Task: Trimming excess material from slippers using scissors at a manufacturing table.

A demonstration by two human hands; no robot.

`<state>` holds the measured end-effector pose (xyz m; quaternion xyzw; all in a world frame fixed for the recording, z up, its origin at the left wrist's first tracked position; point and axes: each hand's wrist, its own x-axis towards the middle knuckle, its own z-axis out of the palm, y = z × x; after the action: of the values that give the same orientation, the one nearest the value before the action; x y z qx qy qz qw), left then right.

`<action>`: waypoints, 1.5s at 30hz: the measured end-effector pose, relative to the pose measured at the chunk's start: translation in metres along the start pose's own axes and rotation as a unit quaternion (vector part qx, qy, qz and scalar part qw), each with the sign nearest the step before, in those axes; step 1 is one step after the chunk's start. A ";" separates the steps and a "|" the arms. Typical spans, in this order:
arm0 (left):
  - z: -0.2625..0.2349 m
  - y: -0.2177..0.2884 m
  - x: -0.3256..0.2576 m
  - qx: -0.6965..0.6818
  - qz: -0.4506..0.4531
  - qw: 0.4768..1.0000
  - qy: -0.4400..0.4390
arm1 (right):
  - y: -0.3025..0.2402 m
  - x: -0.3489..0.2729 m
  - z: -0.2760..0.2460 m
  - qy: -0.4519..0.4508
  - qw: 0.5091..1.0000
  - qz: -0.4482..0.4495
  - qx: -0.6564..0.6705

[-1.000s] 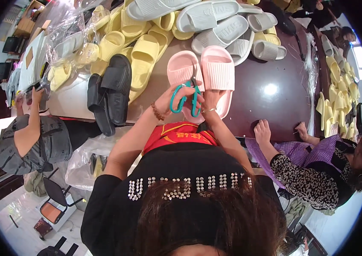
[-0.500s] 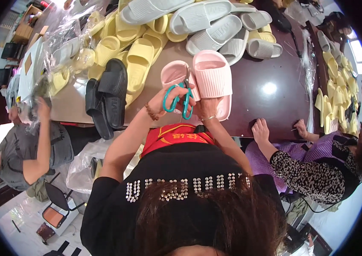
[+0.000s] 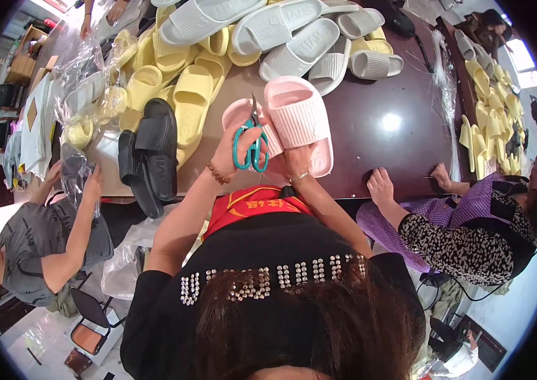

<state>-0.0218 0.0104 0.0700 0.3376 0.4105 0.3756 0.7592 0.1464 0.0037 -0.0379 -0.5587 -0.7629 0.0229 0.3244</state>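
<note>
The left hand (image 3: 238, 144) is gripping a pair of teal-handled scissors (image 3: 249, 147), fingers threaded through the loops, with the short blades pointing up between two pink slide sandals (image 3: 297, 120). The right hand (image 3: 295, 161) is closing around the heel end of the larger-looking sandal, holding the pair tilted just above the near edge of the dark brown table (image 3: 395, 126). The second pink sandal is lying partly hidden behind the scissors and the left hand.

Toward the far edge of the table, grey slide sandals (image 3: 287, 38) are lying in a loose heap; pale yellow slide sandals (image 3: 183, 88) are spreading toward the far left corner, and a black pair (image 3: 148, 152) is hanging over the near left edge. More yellow sandals (image 3: 490, 126) are lining the right edge. A co-worker's hand (image 3: 380, 185) is resting flat on the near edge at the right; another co-worker at the left is handling a clear plastic bag (image 3: 78, 174).

Likely risks: the blade tips are sitting very close to the soft foam strap, so a slip could be nicking the sandal; the right thumb is lying near the cutting line; and the pair, held only at one end, could be twisting out of the grasp.
</note>
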 end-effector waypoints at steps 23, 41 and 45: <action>-0.083 -0.073 0.011 0.264 0.151 0.907 0.290 | 0.010 -0.004 -0.052 -0.379 0.888 0.230 0.123; -0.133 -0.062 0.008 0.456 0.150 0.824 0.303 | -0.024 0.040 -0.016 -0.514 0.833 0.078 0.190; -0.113 -0.071 0.008 0.458 0.072 0.845 0.267 | 0.039 0.021 0.012 -0.328 0.927 0.142 0.117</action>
<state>-0.0974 0.0057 -0.0402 0.5619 0.6974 0.2743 0.3502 0.1691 0.0410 -0.0530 -0.5807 -0.7311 0.3399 0.1124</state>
